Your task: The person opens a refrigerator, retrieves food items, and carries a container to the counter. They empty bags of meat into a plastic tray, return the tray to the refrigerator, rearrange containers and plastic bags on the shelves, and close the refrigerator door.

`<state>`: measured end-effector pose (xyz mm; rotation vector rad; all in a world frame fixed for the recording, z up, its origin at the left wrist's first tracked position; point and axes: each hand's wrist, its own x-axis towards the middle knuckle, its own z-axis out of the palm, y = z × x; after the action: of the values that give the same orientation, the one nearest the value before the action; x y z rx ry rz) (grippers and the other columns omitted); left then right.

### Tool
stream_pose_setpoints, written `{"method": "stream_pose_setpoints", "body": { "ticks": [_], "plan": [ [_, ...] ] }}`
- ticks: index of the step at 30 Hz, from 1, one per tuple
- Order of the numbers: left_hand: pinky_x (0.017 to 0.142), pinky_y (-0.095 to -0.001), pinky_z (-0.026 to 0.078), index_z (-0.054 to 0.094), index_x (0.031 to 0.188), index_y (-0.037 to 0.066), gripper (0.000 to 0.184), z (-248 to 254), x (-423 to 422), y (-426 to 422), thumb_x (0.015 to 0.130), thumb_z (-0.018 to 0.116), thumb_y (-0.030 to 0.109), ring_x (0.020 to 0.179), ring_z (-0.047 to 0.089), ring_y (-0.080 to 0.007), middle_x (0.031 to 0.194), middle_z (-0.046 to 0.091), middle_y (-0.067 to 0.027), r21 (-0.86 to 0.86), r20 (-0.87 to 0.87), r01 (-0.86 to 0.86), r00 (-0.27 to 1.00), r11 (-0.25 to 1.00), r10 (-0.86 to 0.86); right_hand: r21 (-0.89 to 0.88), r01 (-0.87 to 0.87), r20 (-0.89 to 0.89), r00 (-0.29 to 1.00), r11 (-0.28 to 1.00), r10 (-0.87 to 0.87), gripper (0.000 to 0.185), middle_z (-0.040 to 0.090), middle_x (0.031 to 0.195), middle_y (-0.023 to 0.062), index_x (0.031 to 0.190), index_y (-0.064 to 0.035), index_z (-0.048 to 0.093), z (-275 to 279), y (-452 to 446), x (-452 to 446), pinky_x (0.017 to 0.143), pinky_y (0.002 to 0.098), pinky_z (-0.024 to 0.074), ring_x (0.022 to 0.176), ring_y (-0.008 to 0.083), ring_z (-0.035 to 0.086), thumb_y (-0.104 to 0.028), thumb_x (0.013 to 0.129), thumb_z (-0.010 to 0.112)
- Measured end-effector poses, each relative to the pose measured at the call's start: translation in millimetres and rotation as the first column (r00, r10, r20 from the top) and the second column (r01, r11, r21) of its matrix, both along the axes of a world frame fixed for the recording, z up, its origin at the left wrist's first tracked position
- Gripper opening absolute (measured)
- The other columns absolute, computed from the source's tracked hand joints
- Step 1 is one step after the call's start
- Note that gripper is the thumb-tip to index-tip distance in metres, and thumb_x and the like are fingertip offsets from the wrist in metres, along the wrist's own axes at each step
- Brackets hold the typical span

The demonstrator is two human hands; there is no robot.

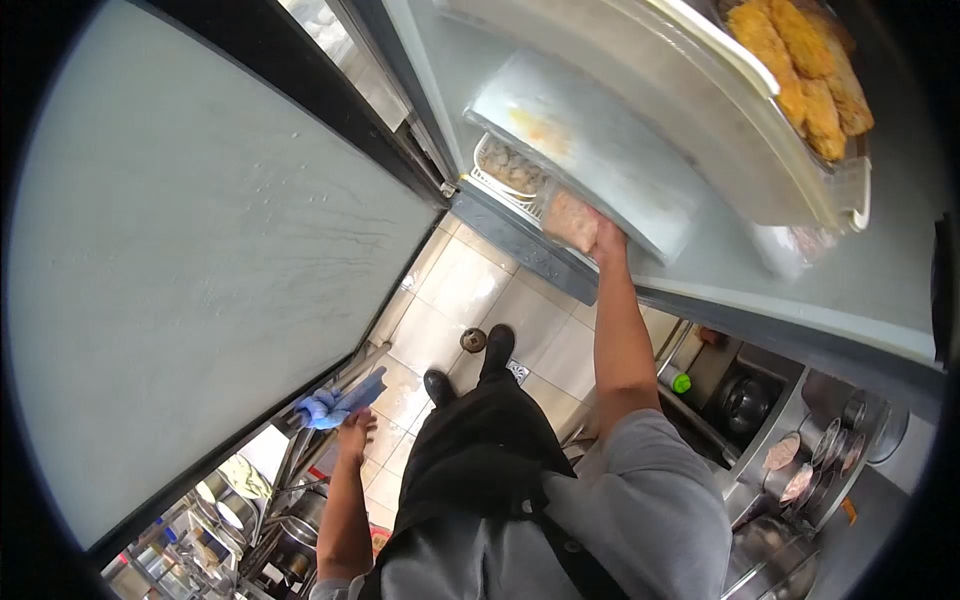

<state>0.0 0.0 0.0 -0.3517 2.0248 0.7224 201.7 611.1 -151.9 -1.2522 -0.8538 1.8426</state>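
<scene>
My right hand (pixel 608 240) reaches into the lower part of an open fridge and is closed on a clear pack of pinkish food (pixel 571 220), which looks like raw meat. Beside that pack, a white basket (pixel 478 180) holds greyish food pieces (pixel 510 166). A pale lid or tray (pixel 600 140) with a yellow stain lies just above my right hand and partly hides the shelf. Low on the left, my left hand (pixel 356 431) is open, its fingers apart. It is close to a blue cloth (pixel 340 400) at the edge of the open door (pixel 210 260).
Near my head, a white container (pixel 855 200) holds golden breaded pieces (pixel 800 75). A plastic bag (pixel 790 248) is on the fridge's right side. Light tiles (pixel 465 275) and a floor drain (pixel 517 371) lie below. Pans (pixel 750 395) stand at right; pots (pixel 300 525) at lower left.
</scene>
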Motion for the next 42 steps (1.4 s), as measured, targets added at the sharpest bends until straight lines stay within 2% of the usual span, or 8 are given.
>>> {"method": "stream_pose_setpoints", "body": {
  "ticks": [2,3,8,16,22,29,38,42],
  "plan": [
    [0.06,-0.0317,0.048,0.058,0.12,0.005,0.048,17.9,17.4,-33.7,0.087,0.061,0.04,0.078,0.064,-0.0162,0.094,0.067,-0.0075,-0.111,0.002,-0.026,1.0,0.993,0.026,-0.065,0.049,-0.062,0.997,0.997,-0.054,0.05,0.057,0.119,0.011,0.128,-0.0003,0.048,-19.6,1.8,6.1,0.092,0.0356,0.0499,0.106,0.0257,0.059,-0.002,0.081,0.068],
    [0.059,-0.0306,0.048,0.059,0.119,0.004,0.048,-19.3,1.9,-9.5,0.087,0.061,0.04,0.078,0.064,-0.0159,0.094,0.067,-0.0076,-0.097,-0.021,-0.031,0.999,0.995,0.029,-0.004,0.043,-0.101,0.994,0.999,-0.044,0.049,0.058,0.119,0.0107,0.127,-0.0002,0.049,-19.7,38.8,-26.4,0.092,0.0355,0.0501,0.106,0.0249,0.059,-0.002,0.082,0.067],
    [0.055,-0.028,0.047,0.057,0.12,0.002,0.048,-29.1,20.8,-37.5,0.088,0.061,0.037,0.077,0.064,-0.016,0.095,0.067,-0.0085,-0.131,0.019,0.002,1.0,0.991,0.001,0.02,-0.01,-0.167,0.986,1.0,0.013,0.052,0.059,0.118,0.0085,0.13,-0.002,0.046,56.0,-28.5,-24.1,0.092,0.0322,0.0483,0.105,0.0206,0.059,-0.001,0.082,0.065],
    [0.069,-0.0272,0.05,0.054,0.123,-0.007,0.05,-60.1,13.7,5.4,0.087,0.063,0.026,0.077,0.063,-0.0174,0.091,0.067,-0.0132,0.168,-0.107,0.157,0.984,0.973,-0.14,-0.267,-0.152,-0.166,0.98,0.952,0.109,0.044,0.059,0.118,0.0086,0.127,-0.0027,0.049,40.6,-150.8,21.7,0.09,0.0359,0.0516,0.105,0.022,0.06,-0.002,0.085,0.063],
    [0.068,-0.027,0.048,0.057,0.118,-0.008,0.047,-54.5,0.5,24.3,0.086,0.064,0.025,0.073,0.061,-0.0156,0.08,0.066,-0.0112,0.141,-0.191,0.226,0.962,0.964,-0.197,-0.302,-0.301,-0.184,0.949,0.905,0.254,0.047,0.06,0.117,0.0079,0.128,-0.0027,0.048,51.7,-200.4,7.0,0.09,0.0344,0.0502,0.104,0.0207,0.06,-0.002,0.084,0.063],
    [0.068,-0.0281,0.052,0.054,0.12,-0.011,0.045,-34.4,18.9,-35.7,0.089,0.062,0.022,0.079,0.064,-0.0165,0.09,0.066,-0.0141,0.15,-0.198,0.075,0.979,0.986,-0.044,-0.112,-0.219,-0.192,0.962,0.969,0.195,0.05,0.059,0.117,0.0109,0.128,-0.0006,0.047,52.3,-136.3,-65.6,0.087,0.033,0.0508,0.103,0.021,0.06,-0.002,0.082,0.065],
    [0.062,-0.0293,0.051,0.051,0.126,-0.003,0.047,4.7,73.2,-86.7,0.091,0.059,0.028,0.081,0.065,-0.0185,0.096,0.066,-0.0121,-0.141,0.01,-0.198,0.979,0.97,0.202,0.058,-0.106,-0.235,0.965,0.993,0.117,0.05,0.06,0.113,0.009,0.126,-0.0015,0.049,58.6,-1.6,-154.6,0.085,0.0341,0.0515,0.099,0.0212,0.061,-0.002,0.08,0.067],
    [0.065,-0.0333,0.051,0.051,0.128,0.001,0.05,-0.9,71.5,-49.0,0.092,0.057,0.036,0.083,0.065,-0.0202,0.101,0.066,-0.0116,-0.001,0.056,-0.304,0.951,0.953,0.304,0.025,-0.209,-0.254,0.945,0.978,0.208,0.05,0.06,0.114,0.0097,0.127,-0.0016,0.048,50.6,-25.4,-132.9,0.085,0.0371,0.053,0.1,0.0219,0.061,-0.002,0.081,0.065]
  ]
}}
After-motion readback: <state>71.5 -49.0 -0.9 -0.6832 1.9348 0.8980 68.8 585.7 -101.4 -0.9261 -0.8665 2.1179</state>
